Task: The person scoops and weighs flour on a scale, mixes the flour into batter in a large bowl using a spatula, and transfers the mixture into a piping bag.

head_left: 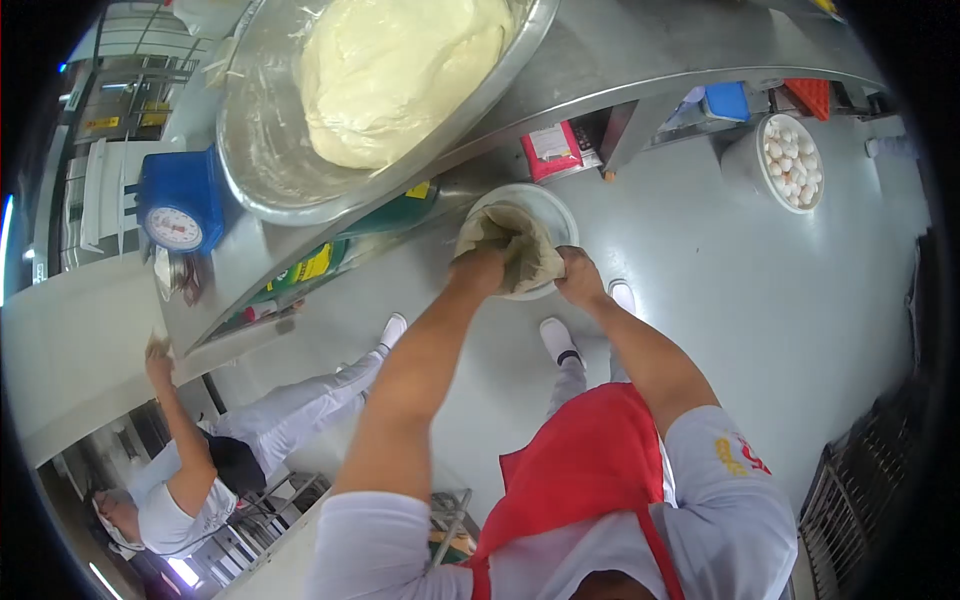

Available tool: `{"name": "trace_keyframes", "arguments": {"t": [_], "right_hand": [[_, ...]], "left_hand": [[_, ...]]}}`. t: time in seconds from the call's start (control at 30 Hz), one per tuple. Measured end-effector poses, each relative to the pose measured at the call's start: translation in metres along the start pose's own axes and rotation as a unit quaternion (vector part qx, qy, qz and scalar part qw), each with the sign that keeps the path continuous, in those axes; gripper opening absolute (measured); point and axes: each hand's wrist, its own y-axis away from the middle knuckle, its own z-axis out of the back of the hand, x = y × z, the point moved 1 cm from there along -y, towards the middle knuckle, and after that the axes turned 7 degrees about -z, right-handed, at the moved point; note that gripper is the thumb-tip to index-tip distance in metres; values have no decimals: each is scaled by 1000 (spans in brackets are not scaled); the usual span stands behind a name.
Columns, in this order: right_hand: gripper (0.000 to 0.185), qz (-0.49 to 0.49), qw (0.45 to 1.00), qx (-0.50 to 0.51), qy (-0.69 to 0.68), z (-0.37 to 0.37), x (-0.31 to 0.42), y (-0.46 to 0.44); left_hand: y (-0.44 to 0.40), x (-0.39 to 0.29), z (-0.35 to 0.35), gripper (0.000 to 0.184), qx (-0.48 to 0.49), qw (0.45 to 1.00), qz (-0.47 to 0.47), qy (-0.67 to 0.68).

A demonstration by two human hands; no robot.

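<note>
A beige sack (540, 262), its mouth gaping upward, is held over a white bucket (562, 208) on the floor. My left hand (480, 268) is closed at the sack's near left edge, its fingertips partly hidden by the folds. On the right side, my right hand (578, 278) grips the sack's rim close to the bucket's edge. What lies inside the sack and bucket cannot be made out. Above them on the steel table rests a large metal bowl (262, 140) holding a big mass of pale dough (400, 75).
A blue dial scale (182, 200) stands beside the bowl. Under the steel table (640, 75) sit a pink packet (552, 150) and green-and-yellow packages (312, 268). A white bucket of eggs (793, 165) is at the right. A co-worker (200, 470) works at a table on the left.
</note>
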Motion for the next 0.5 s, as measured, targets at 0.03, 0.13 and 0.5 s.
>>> {"name": "trace_keyframes", "arguments": {"t": [0.03, 0.13, 0.5], "right_hand": [[40, 3, 1000, -12, -3, 3, 4, -2], [27, -12, 999, -34, -8, -5, -7, -2], [27, 38, 998, -24, -52, 2, 5, -16]], "left_hand": [[-32, 7, -25, 24, -51, 999, 18, 8], [2, 5, 0, 23, -43, 999, 16, -25], [36, -3, 55, 21, -65, 993, -43, -84]]}}
